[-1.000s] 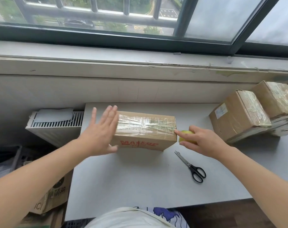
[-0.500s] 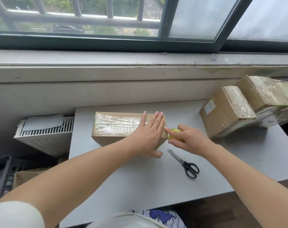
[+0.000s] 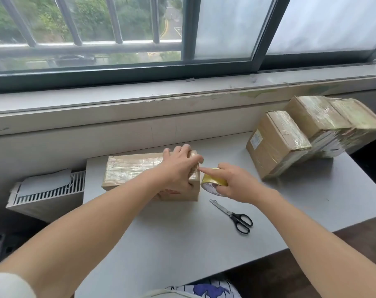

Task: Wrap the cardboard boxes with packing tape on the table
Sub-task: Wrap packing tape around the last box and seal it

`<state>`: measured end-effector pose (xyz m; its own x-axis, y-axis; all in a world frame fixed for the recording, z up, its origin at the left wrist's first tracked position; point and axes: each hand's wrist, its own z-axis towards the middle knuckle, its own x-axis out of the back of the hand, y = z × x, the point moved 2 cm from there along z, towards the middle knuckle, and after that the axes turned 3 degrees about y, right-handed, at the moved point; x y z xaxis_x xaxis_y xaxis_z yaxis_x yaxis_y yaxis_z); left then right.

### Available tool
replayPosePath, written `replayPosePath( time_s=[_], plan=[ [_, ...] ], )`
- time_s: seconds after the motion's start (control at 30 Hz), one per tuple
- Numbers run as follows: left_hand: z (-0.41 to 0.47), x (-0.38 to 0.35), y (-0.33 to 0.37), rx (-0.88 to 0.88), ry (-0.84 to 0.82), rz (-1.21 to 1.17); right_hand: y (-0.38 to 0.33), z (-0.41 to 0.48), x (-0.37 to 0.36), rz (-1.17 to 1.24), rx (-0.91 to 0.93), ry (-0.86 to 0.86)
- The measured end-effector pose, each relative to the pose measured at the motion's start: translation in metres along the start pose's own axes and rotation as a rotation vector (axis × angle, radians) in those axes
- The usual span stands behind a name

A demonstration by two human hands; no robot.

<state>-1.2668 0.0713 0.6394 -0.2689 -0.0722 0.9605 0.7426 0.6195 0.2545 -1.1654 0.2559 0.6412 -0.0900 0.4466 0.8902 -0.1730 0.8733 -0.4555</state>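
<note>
While the left hand (image 3: 178,166) lies over the right end of the cardboard box (image 3: 131,168), its fingers curled over the taped top edge and gripping it, the right hand (image 3: 236,183) holds the yellow tape roll (image 3: 213,181) just beside that same end. Its fingers are wrapped round the roll, with the index finger stretched out to the box's top corner. The box lies flat towards the back left of the grey tabletop (image 3: 182,233), with glossy tape across its top. Black-handled scissors (image 3: 234,216) lie closed near the right hand, not touching it. At the far right, more taped boxes (image 3: 275,145) lean together — tilted, close under the window sill (image 3: 139,93).
</note>
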Motion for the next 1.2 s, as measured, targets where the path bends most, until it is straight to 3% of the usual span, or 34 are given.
replayPosePath(
  time_s=[0.07,0.2,0.27,0.4,0.63,0.83,1.2],
  plan=[
    [-0.013,0.032,-0.013,-0.07,0.087,-0.2,-0.016,0.005,0.031,0.207,0.028,0.123],
    [-0.043,0.083,-0.039,-0.177,0.241,-0.572,-0.069,0.023,0.09,0.382,0.206,0.351],
    [-0.053,0.083,-0.05,-0.147,0.297,-0.592,-0.093,0.037,0.097,0.371,0.281,0.316],
    [-0.073,0.064,-0.072,-0.075,0.296,-0.57,-0.113,0.065,0.082,0.185,0.344,0.087],
    [-0.125,0.042,-0.127,0.075,0.393,-0.713,-0.09,0.082,0.094,-0.103,0.323,-0.133],
    [-0.131,0.038,-0.142,0.12,0.401,-0.754,-0.077,0.082,0.097,-0.035,0.371,-0.128],
    [-0.127,0.037,-0.151,0.13,0.348,-0.785,-0.061,0.071,0.069,-0.254,0.397,-0.152]
  ],
)
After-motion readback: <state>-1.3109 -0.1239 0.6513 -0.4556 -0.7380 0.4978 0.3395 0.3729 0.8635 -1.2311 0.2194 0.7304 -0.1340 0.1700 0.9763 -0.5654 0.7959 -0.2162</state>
